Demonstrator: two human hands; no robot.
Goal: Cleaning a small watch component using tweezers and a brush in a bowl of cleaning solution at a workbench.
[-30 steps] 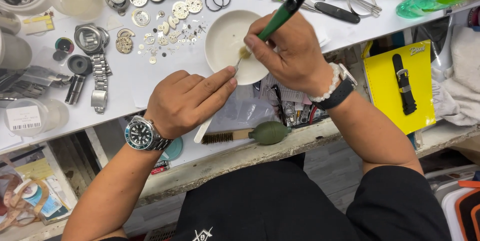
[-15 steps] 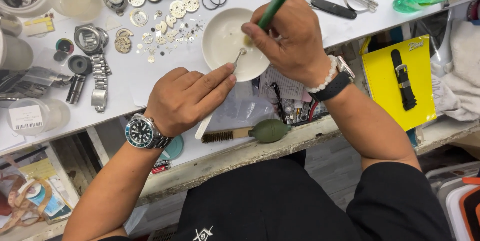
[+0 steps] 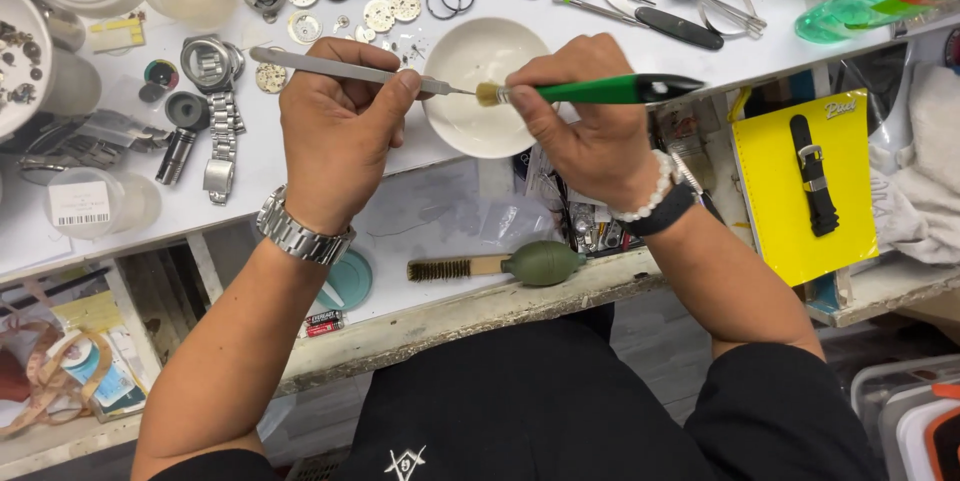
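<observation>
Head view shows our left hand, earlier flat on the desk, now grasping tweezers whose tips meet the brush clenched in our right hand over the white bowl.

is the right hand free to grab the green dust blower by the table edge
Probably not yet: the right hand is gripping the green-handled brush over the white bowl. The path to the dust blower looks open, just below that wrist.

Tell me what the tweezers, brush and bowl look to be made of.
Tweezers: bare metal, likely steel, with a dull grey sheen. Brush: glossy green handle, plastic or lacquered wood, with tan bristles. Bowl: smooth white, glazed ceramic or perhaps plastic.
</observation>
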